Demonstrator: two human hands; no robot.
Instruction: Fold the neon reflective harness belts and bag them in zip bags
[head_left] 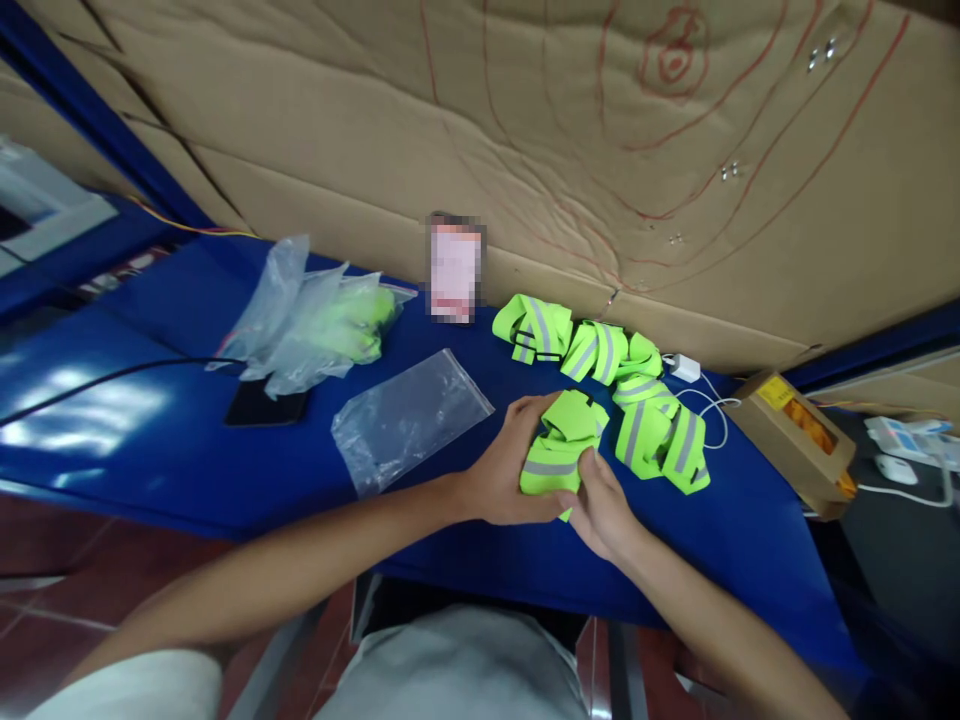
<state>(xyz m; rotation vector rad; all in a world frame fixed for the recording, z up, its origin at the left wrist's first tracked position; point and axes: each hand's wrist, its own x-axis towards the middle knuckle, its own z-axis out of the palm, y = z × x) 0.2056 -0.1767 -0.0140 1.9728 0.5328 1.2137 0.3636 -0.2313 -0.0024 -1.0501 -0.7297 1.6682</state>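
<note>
Both my hands are closed on one neon bundle (561,445), a folded yellow-green strap w/ a grey stripe, held up just over the near side of the blue counter (720,560), approx. in front of me. My L hand (504,470) cups it from the left; my R hand (606,508) grips its lower R side, thumb on the front.

Just beyond, along the back, more of the same: a L bundle (534,325) w/ black buckle parts showing, a mid bundle (596,352) next to it, & a R bundle (660,430) nearer my R hand. Can't tell exactly how many pcs. are in that row.

To the L of my hands, a clear zip bag (412,420) lies flat. Farther L there's a bag pile (307,330), some w/ neon stuff inside, partly over a dark flat item (264,405). A pixelated pink panel (455,270) stands against the cardboard wall (337,120), which has red lines drawn on it. On the R: white plug (682,368) w/ cord, then a brown box (795,440) w/ orange contents behind its window.
</note>
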